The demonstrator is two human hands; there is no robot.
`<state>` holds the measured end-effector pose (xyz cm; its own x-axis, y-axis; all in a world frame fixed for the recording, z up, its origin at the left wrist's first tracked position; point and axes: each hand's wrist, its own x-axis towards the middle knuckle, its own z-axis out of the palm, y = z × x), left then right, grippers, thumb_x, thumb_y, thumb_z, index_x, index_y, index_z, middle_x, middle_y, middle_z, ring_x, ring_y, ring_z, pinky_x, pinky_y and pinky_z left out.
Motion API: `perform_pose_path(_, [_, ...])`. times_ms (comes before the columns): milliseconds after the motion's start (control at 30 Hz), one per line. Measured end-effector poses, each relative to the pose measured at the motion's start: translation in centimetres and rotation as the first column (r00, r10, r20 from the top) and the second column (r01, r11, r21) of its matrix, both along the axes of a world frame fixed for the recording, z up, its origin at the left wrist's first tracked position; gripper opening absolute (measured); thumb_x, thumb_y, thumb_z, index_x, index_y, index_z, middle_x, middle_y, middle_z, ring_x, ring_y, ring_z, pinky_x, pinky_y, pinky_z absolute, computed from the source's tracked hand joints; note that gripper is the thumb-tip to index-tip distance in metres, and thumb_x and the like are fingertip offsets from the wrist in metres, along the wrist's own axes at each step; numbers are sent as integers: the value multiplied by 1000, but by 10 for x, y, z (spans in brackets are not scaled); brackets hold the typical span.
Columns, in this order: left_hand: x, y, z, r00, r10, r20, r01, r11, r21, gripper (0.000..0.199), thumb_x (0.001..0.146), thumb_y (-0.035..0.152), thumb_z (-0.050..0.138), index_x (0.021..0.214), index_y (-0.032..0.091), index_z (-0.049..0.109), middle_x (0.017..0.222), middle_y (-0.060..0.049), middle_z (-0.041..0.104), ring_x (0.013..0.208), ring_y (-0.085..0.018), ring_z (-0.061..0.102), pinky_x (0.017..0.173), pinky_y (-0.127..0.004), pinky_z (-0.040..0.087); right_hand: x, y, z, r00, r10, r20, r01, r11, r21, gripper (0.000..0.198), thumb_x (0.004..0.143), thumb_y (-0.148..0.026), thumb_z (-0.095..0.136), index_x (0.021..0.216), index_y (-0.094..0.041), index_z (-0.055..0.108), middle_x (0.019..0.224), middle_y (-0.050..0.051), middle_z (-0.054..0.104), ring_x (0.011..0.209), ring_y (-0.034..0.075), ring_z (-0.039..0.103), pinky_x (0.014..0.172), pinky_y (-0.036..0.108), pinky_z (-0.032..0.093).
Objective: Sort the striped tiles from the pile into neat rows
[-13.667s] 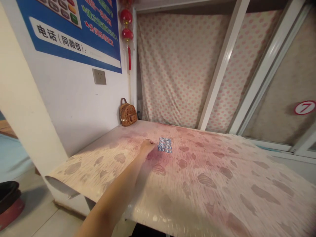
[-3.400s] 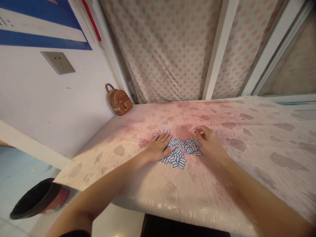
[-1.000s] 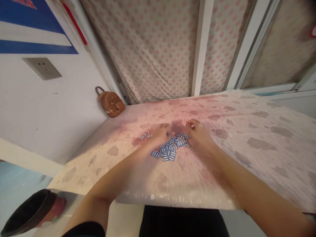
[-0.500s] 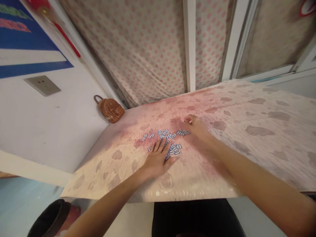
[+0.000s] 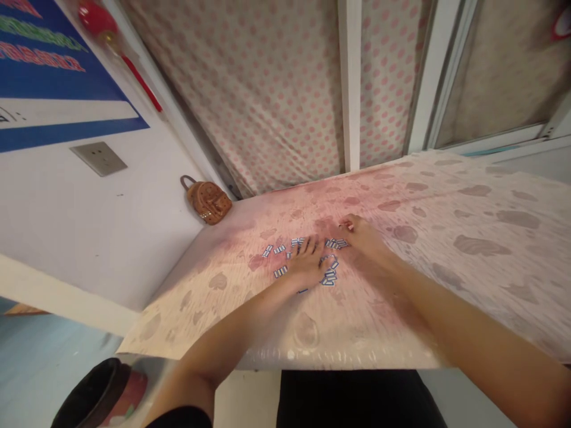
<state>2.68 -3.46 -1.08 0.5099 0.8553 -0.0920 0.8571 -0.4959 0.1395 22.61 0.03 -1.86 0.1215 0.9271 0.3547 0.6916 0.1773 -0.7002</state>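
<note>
Well inside the tablecloth edge (image 5: 334, 356), left grip (image 5: 307, 266) spread over cards (image 5: 330, 277), right grip (image 5: 357, 233) unclear

A white wall (image 5: 156, 172) filled the left of the frame. A blue poster (image 5: 57, 83) with red and green lettering above a white strip covered its upper left corner; a grey socket plate (image 5: 99, 158) sat just below. Beside the poster hung a red ornament (image 5: 139, 80). Across the top, a curtain (image 5: 263, 101) dotted with pink showed behind a white frame post (image 5: 350, 89). A red-rimmed round sign (image 5: 564, 27) was cut off at the upper right edge. The table (image 5: 482, 291), cream with greyish blotches and pinkish toward the centre, gleamed along its front edge. Pale bluish floor (image 5: 40, 356) showed at lower left, near a dark-mouthed reddish bin (image 5: 127, 401).
</note>
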Motion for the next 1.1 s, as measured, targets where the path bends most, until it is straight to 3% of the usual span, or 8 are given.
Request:
perform_pose_path(100, [-20, 7, 2, 988, 156, -13, -156, 988, -8, 72, 95, 61, 8, 156, 24, 14, 164, -7, 9, 151, -28, 3, 121, -54, 7, 0, 1, -2, 1000, -19, -7, 19, 1000, -2, 18, 85, -24, 55, 98, -18, 66, 95, 7, 70, 80, 18, 64, 66, 26, 43])
perform_pose_path(267, [-68, 1, 0, 957, 290, 24, -291, 954, 72, 70, 95, 62, 16, 155, 27, 18, 164, -7, 10, 151, -29, 4, 121, -54, 9, -3, 1, -2, 1000, -23, 20, 23, 1000, -1, 19, 85, -28, 57, 99, -18, 66, 94, 7, 70, 79, 18, 64, 63, 25, 40])
perform_pose_path(400, [-93, -6, -7, 892, 452, 31, -452, 884, 117, 77, 94, 63, 17, 154, 15, 20, 161, -17, 15, 150, -31, 9, 120, -53, 12, -5, 1, -2, 1000, -19, 22, 19, 1000, -13, 20, 86, -29, 58, 100, -18, 66, 95, 7, 70, 79, 18, 64, 63, 25, 40])
perform_pose_path(500, [-85, -11, -8, 925, 378, 32, -380, 921, 85, 77, 95, 62, 13, 155, 13, 17, 161, -16, 15, 150, -28, 10, 121, -50, 12, -5, 2, -4, 999, -10, 37, 9, 1000, 8, 18, 86, -27, 58, 99, -18, 67, 94, 7, 71, 80, 19, 65, 65, 25, 41])
perform_pose_path(700, [-23, -12, -3, 980, 191, 50, -192, 981, 19, 79, 94, 62, 11, 155, 11, 12, 162, -13, 9, 151, -27, 7, 122, -50, 11, -5, 2, -6, 997, 0, 73, 1, 1000, -14, 17, 89, -31, 58, 98, -19, 66, 93, 6, 71, 79, 19, 65, 65, 25, 41])
perform_pose_path(833, [4, -17, -2, 998, -2, 64, 1, 1000, 18, 79, 94, 63, 11, 156, 15, 11, 163, -10, 7, 151, -25, 4, 123, -50, 7, -4, 1, -4, 997, 0, 71, 0, 1000, -4, 17, 89, -30, 58, 99, -18, 66, 94, 7, 71, 81, 18, 65, 67, 25, 43])
perform_pose_path(967, [-10, -38, 0, 985, -153, 74, 152, 988, 25, 74, 95, 63, 11, 157, 23, 9, 163, -4, 7, 151, -21, 4, 123, -49, 5, -3, 0, -3, 998, -7, 55, 7, 1000, -7, 18, 88, -24, 57, 103, -18, 65, 96, 7, 71, 84, 19, 66, 69, 25, 44])
perform_pose_path(1100, [-55, -49, 6, 998, -49, 37, 49, 999, 0, 70, 96, 62, 12, 156, 26, 9, 163, -2, 7, 151, -20, 5, 123, -47, 7, -4, 0, -1, 999, 2, 39, -1, 1000, -31, 20, 89, -29, 58, 104, -17, 65, 96, 7, 71, 82, 18, 66, 65, 25, 42])
